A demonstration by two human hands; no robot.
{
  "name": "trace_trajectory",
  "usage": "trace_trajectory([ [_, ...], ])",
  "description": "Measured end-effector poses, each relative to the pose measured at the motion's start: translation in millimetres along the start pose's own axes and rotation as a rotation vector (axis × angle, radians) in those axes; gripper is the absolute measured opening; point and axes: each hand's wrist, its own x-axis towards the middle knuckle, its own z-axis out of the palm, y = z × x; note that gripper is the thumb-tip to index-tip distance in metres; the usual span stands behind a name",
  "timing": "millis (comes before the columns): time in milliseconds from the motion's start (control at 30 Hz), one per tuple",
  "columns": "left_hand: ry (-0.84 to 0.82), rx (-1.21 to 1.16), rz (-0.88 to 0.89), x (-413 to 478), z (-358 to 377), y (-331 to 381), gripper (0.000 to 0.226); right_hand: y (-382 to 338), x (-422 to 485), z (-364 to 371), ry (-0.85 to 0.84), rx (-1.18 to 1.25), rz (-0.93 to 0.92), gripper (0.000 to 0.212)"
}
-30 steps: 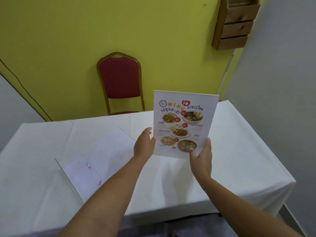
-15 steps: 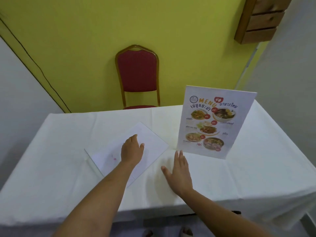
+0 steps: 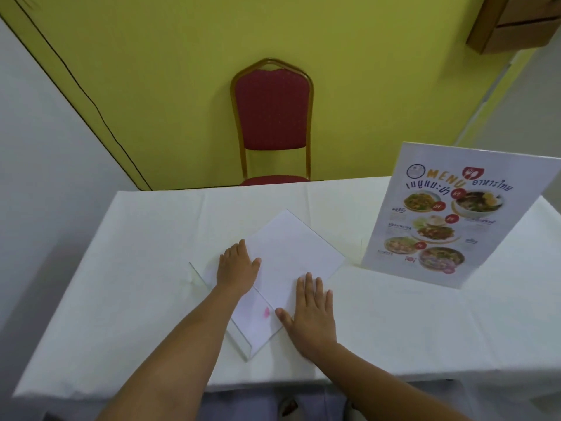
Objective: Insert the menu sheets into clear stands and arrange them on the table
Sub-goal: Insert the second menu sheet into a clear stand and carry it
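Pressing down flat, both hands are on the paper in the middle of the table. The left hand [image 3: 238, 266] lies palm down with fingers spread loosely on the near-left part of a white sheet [image 3: 291, 253], gripping nothing. The right hand [image 3: 312, 311] is flat too, fingers stretched forward and thumb out to the side, resting on the sheet's near-right edge where it meets the cloth; it holds nothing either. That sheet lies blank side up, turned at an angle, and it sits on or partly in a clear stand [image 3: 243, 338] lying flat on the table; which of the two I cannot tell. A pink smudge of print shows through near the stand's lower end, between the two wrists. The stand's glassy edges stick out past the left hand and toward the near edge of the table.

Off to the right, well apart from the hands, a finished menu stand [image 3: 452, 220] is upright, its colourful food pictures and the word MENU facing this way. Everything rests on a table [image 3: 121, 284] covered in white cloth. Behind it, a red chair [image 3: 271, 117] with a gold frame stands against a yellow wall, and a wooden box hangs at the top right corner.
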Motion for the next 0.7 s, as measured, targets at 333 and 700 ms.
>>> trace_trajectory([
  [333, 0.103, 0.059, -0.064, 22.0, -2.1, 6.0, 0.061, 0.5, 0.8, 2.7, 0.033, 0.022, -0.009, 0.096],
  [700, 0.234, 0.029, -0.064, 36.1, -16.3, 1.7, 0.072, -12.4, -4.9, 2.1, 0.116, 0.330, 0.192, 0.101],
])
